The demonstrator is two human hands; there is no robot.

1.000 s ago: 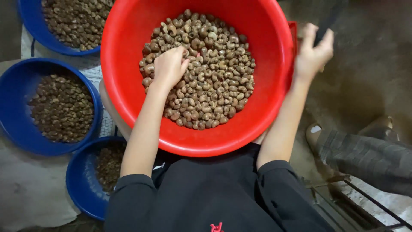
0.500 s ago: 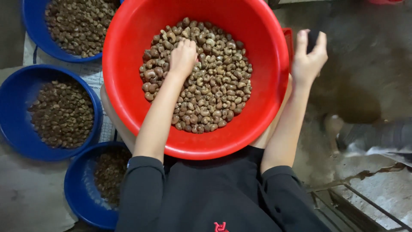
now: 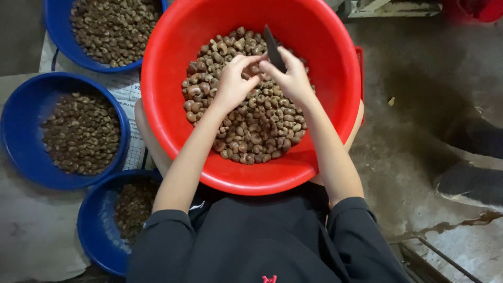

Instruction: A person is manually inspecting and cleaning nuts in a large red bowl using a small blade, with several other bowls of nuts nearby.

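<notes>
Hands: left [image 3: 233, 84] pinches nut [image 3: 255, 68], right [image 3: 291, 78] grips dark tool [image 3: 273, 48].

The only printed thing I can see is a sheet of paper [image 3: 127, 99] lying flat on the floor to my left, mostly buried under the bowls. It is pale, whitish-grey, with dark print and thin ruled lines like a table or form, too small to make out. One strip of it shows between the upper blue bowl [image 3: 63, 44] and the middle blue bowl [image 3: 21, 112], running down beside the red basin [image 3: 157, 89] toward the lower blue bowl [image 3: 91, 225]. A dark curved mark sits near its upper left corner. I see no packages, labels, signs or screens otherwise.
</notes>
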